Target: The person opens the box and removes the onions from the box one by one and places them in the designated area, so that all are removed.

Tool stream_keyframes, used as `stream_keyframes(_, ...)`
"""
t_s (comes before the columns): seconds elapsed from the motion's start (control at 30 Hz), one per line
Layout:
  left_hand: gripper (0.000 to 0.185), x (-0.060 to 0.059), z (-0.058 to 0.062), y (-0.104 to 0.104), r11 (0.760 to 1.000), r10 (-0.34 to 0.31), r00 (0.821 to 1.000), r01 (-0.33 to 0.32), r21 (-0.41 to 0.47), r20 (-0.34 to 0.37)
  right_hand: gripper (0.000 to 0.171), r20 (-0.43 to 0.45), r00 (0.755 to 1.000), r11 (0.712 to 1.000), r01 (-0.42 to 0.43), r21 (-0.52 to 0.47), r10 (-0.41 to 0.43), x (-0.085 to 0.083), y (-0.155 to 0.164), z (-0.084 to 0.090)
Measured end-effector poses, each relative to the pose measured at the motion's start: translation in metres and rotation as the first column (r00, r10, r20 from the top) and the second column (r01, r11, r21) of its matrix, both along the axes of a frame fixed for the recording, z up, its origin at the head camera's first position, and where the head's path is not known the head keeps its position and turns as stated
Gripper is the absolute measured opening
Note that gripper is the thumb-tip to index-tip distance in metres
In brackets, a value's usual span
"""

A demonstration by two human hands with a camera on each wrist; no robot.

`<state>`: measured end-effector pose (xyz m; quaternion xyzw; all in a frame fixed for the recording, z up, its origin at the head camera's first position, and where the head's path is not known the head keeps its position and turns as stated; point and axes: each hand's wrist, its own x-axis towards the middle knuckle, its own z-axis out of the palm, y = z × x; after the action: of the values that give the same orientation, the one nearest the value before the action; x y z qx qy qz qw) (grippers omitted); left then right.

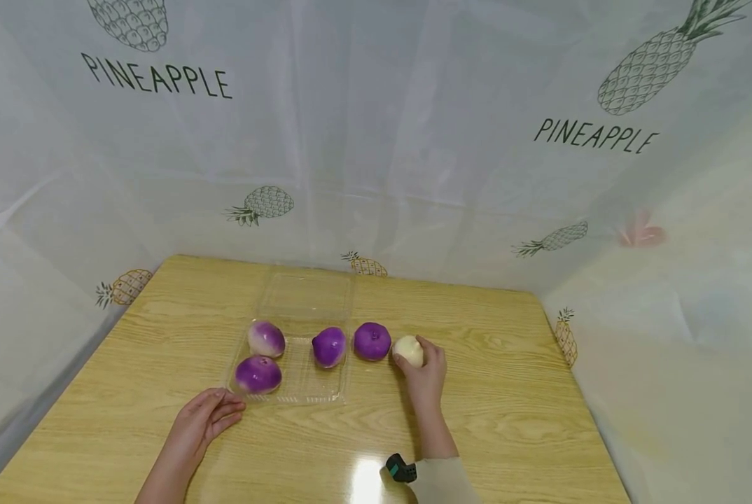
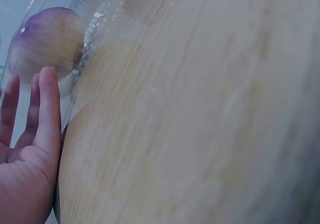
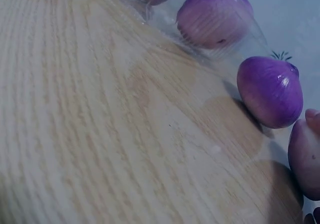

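A clear plastic clamshell box lies with its lid folded back, three purple-and-white onions inside. Two onions sit along its left side; another onion is near its right wall. My left hand touches the box's front left corner; in the left wrist view its fingers are straight beside the box wall. To the right of the box my right hand grips a pale-ended onion between thumb and fingers, low over the table. A purple onion stands between that hand and the box.
The wooden table has its back edge along a white curtain printed with pineapples. More of this curtain hangs at both sides. The transparent lid lies flat behind the box. A dark wrist device sits on the right forearm.
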<state>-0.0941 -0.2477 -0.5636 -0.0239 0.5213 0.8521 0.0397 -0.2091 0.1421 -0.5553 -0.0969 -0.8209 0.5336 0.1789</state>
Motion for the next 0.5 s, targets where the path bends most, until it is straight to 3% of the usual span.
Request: stream_keyframes(0.5, 0.025, 0.0, 0.0, -0.001, 1.0, -0.008, 1.0, 0.008, 0.014, -0.006, 0.058, 0.009, 1.0, 1.0, -0.028, 0.013, 0.027, -0.012, 0.005, 0.006)
